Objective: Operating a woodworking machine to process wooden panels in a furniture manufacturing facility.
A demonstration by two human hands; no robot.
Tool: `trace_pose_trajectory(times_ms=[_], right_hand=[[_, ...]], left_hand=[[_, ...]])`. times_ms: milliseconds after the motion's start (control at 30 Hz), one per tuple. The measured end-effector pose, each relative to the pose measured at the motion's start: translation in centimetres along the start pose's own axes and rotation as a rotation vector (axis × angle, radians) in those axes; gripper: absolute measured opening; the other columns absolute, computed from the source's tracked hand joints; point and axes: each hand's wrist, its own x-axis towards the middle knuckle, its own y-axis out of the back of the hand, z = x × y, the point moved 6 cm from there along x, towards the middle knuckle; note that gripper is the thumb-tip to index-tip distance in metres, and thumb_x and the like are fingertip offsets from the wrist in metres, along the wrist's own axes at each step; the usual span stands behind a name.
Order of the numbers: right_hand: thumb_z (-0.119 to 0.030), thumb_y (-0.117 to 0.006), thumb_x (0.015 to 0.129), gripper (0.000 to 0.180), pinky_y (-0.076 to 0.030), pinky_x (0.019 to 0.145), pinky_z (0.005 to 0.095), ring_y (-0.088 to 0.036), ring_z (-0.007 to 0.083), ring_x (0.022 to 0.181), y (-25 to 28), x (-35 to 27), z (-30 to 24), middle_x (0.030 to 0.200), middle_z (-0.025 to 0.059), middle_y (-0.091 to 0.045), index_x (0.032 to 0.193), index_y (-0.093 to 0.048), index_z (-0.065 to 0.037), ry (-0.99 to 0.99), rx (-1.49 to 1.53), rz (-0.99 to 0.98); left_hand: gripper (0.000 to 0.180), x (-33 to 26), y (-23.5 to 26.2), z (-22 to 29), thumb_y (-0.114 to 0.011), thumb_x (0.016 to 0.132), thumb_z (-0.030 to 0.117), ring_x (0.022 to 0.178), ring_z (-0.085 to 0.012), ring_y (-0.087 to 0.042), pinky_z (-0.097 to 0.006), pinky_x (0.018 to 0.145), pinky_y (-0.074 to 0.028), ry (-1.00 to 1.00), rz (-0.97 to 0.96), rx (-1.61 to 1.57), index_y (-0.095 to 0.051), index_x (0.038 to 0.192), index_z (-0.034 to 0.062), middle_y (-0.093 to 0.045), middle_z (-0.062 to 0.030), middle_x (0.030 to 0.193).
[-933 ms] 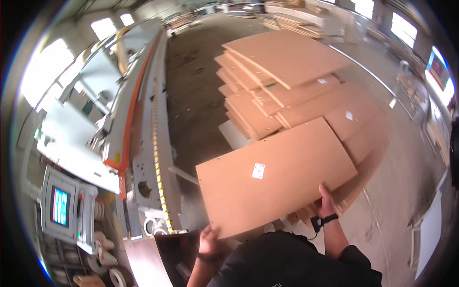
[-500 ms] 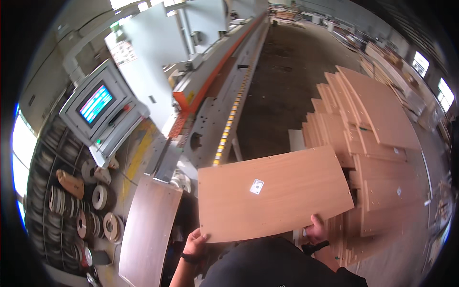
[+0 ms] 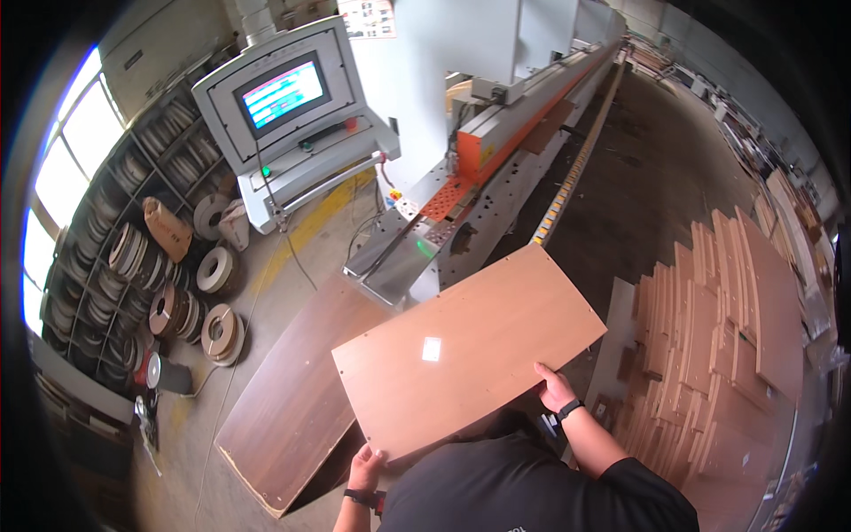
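I'm seeing left hand [image 3: 364,468] and right hand [image 3: 556,390] gripping the board [image 3: 483,355] by near-left corner and near long edge, long axis pointing lower-left to upper-right before the torso, partly covering the brown tabletop [image 3: 288,390], machine [image 3: 475,152] sitting ahead, board stack [image 3: 709,341] standing right, grey floor [image 3: 266,319] showing between.

The wooden panel [image 3: 474,346] before you fills the centre, hiding part of the brown bench [image 3: 292,381] at lower left. You have open floor [image 3: 620,186] at upper right, between the edge-banding machine [image 3: 510,133] and stacked panels [image 3: 709,337]. The control console [image 3: 341,75] blocks the upper left; edge-banding rolls [image 3: 234,337] crowd the left.
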Motion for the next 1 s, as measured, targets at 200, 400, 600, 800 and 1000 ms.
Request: trace_pose_trajectory(times_ms=[200,400,600,800,1000], right_hand=[[-0.036,-0.069,0.097,0.033,-0.055,0.07,0.0288,-0.068,0.0144,0.088,-4.6,7.9,0.8,0.104,0.0037,-0.072,0.114,-0.064,-0.008,-0.271,-0.512,-0.062],[-0.031,-0.068,0.095,0.03,-0.056,0.063,0.0291,-0.07,0.0146,0.073,-7.8,13.6,-0.6,0.087,0.0084,-0.075,0.097,-0.066,0.0,-0.213,-1.069,-0.196],[-0.022,-0.071,0.093,0.021,-0.056,0.067,0.0285,-0.07,0.0135,0.08,-8.2,16.7,-0.7,0.092,0.0065,-0.074,0.099,-0.066,-0.002,-0.211,-0.792,-0.1],[-0.026,-0.069,0.097,0.052,-0.054,0.086,0.031,-0.062,0.0137,0.109,-10.5,16.7,-1.5,0.115,0.0038,-0.066,0.138,-0.053,0.0,-0.335,-0.333,-0.222],[-0.027,-0.065,0.101,0.055,-0.053,0.091,0.0318,-0.059,0.0153,0.12,-10.7,16.3,-2.2,0.126,0.0057,-0.061,0.146,-0.045,-0.003,-0.351,-0.222,-0.335]], left_hand=[[0.021,1.0,0.3,-2.3,-0.059,0.104,0.023,0.069,-0.0086,-0.055,-0.025,0.057,-0.049,-0.032,0.185,0.188,-0.059,0.117,0.0056,-0.059,0.0019,0.087],[0.019,4.1,-3.0,-2.1,-0.061,0.102,0.023,0.068,-0.0084,-0.056,-0.024,0.06,-0.046,-0.045,0.351,0.233,-0.06,0.105,0.0043,-0.065,-0.0019,0.087],[0.022,7.6,-6.8,-1.0,-0.06,0.104,0.028,0.065,-0.0084,-0.055,-0.024,0.057,-0.046,-0.029,0.414,0.3,-0.059,0.101,0.0066,-0.063,0.0,0.084],[0.017,10.0,-7.4,-0.5,-0.06,0.104,0.022,0.063,-0.009,-0.056,-0.024,0.058,-0.047,-0.041,0.426,0.285,-0.06,0.104,0.005,-0.063,0.0,0.086],[0.015,9.9,-9.8,0.5,-0.062,0.097,0.014,0.068,-0.0112,-0.058,-0.026,0.06,-0.049,-0.058,0.447,0.13,-0.059,0.107,0.0027,-0.063,-0.0039,0.083]])
